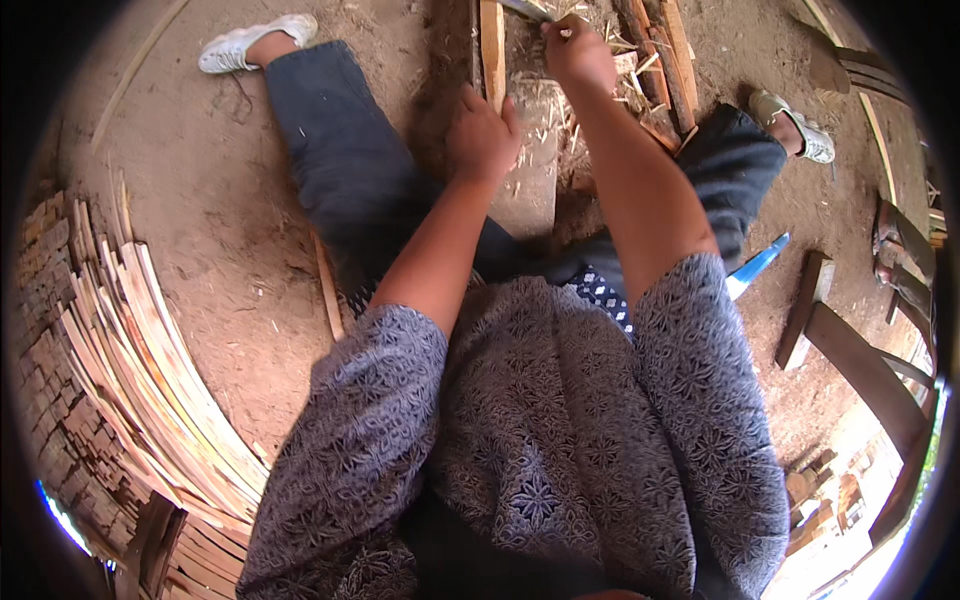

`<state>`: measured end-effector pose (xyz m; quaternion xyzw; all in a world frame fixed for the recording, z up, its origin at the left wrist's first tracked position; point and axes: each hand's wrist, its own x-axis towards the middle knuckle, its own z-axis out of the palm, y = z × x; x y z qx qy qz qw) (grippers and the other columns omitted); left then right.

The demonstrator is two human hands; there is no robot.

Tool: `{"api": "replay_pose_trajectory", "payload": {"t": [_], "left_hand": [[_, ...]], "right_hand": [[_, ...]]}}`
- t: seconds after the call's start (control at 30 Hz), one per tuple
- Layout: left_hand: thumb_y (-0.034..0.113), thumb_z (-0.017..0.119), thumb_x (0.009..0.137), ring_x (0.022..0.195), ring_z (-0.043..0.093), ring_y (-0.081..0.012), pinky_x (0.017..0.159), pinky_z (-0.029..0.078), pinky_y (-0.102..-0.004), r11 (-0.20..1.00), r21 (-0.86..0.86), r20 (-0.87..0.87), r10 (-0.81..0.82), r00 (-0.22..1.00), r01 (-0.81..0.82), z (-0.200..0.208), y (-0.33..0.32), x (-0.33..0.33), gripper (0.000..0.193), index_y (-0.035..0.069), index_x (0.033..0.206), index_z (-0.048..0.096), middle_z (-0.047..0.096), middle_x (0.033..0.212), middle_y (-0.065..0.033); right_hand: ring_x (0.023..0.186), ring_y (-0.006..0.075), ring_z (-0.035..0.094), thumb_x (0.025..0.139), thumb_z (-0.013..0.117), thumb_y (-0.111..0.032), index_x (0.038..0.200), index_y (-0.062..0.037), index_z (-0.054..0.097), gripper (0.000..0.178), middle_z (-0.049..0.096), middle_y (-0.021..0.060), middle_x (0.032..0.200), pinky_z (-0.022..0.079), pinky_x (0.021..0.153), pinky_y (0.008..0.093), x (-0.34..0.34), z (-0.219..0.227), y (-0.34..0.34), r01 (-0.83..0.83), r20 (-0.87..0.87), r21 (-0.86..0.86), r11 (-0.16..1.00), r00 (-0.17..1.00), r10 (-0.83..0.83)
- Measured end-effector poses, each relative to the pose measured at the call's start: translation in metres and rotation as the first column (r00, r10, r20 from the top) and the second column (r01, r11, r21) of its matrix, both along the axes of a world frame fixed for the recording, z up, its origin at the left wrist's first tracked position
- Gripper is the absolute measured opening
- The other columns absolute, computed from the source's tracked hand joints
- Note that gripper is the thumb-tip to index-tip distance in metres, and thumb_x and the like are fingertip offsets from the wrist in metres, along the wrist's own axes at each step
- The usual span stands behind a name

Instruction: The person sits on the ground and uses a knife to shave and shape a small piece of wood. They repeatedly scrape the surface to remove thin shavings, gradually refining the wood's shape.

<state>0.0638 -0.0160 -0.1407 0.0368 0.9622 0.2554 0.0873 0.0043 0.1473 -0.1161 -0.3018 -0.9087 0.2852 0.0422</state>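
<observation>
My left hand (484, 135) is closed around the near end of a narrow wooden strip (493, 45), which points away from me and runs out at the top edge. In my closed right hand (581, 58) is a knife. Its grey blade (525, 9) slants up and left toward the strip, and its tip is cut off by the frame. Below my hands, between my legs, lies a flat wooden board (530, 190) strewn with pale shavings (548, 125).
Split wooden sticks (678, 60) lie just right of my right hand. Long pale strips (165, 370) are stacked at the left. A blue-and-white object (758, 266) rests beside my right thigh. Wooden frame pieces (806, 310) stand at the right. The floor is bare earth.
</observation>
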Motion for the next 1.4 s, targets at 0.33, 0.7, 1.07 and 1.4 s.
{"api": "replay_pose_trajectory", "payload": {"t": [0.33, 0.7, 1.07, 1.4], "left_hand": [[0.039, 0.059, 0.098, 0.091, 0.070, -0.0454, 0.077, 0.058, -0.0534, 0.999, 0.030, -0.082, 0.021, 0.996, -0.019, -0.003, -0.002, 0.008, 0.063, -0.013, 0.131, 0.046, 0.067, 0.105, -0.0305], [0.039, 0.059, 0.098, 0.091, 0.070, -0.0433, 0.076, 0.058, -0.0513, 0.997, 0.081, -0.106, 0.017, 0.994, -0.009, -0.008, 0.001, 0.004, 0.050, -0.007, 0.116, 0.051, 0.067, 0.101, -0.0271], [0.034, 0.057, 0.099, 0.091, 0.069, -0.0446, 0.077, 0.057, -0.0535, 0.998, 0.013, 0.015, -0.064, 0.998, 0.064, 0.010, 0.001, 0.000, 0.057, -0.011, 0.132, 0.045, 0.067, 0.104, -0.0284], [0.029, 0.058, 0.097, 0.107, 0.066, -0.0471, 0.084, 0.057, -0.0529, 0.984, 0.153, -0.169, -0.062, 0.984, 0.088, -0.005, -0.007, 0.005, 0.072, -0.010, 0.150, 0.031, 0.054, 0.138, -0.0327]], "right_hand": [[0.072, 0.0287, 0.073, 0.094, 0.069, -0.052, 0.105, -0.0152, 0.073, 0.039, 0.073, 0.0103, 0.077, 0.055, 0.066, 0.0441, 0.078, 0.014, -0.003, -0.300, -0.002, -0.184, 0.936, 0.953, 0.305], [0.077, 0.0341, 0.072, 0.093, 0.069, -0.052, 0.097, -0.0206, 0.072, 0.031, 0.074, 0.0086, 0.079, 0.055, 0.066, 0.0462, 0.080, 0.005, -0.022, -0.296, -0.058, -0.018, 0.955, 0.954, 0.295], [0.072, 0.0288, 0.071, 0.096, 0.068, -0.046, 0.111, -0.0151, 0.070, 0.034, 0.074, 0.0115, 0.082, 0.054, 0.067, 0.0419, -0.016, -0.012, -0.010, 0.024, -0.170, 0.040, 0.999, 0.985, -0.017], [0.074, 0.0298, 0.073, 0.092, 0.071, -0.051, 0.102, -0.0195, 0.074, 0.033, 0.074, 0.0079, 0.077, 0.056, 0.069, 0.0436, 0.061, 0.015, 0.004, -0.319, 0.001, -0.151, 0.936, 0.947, 0.323]]}}
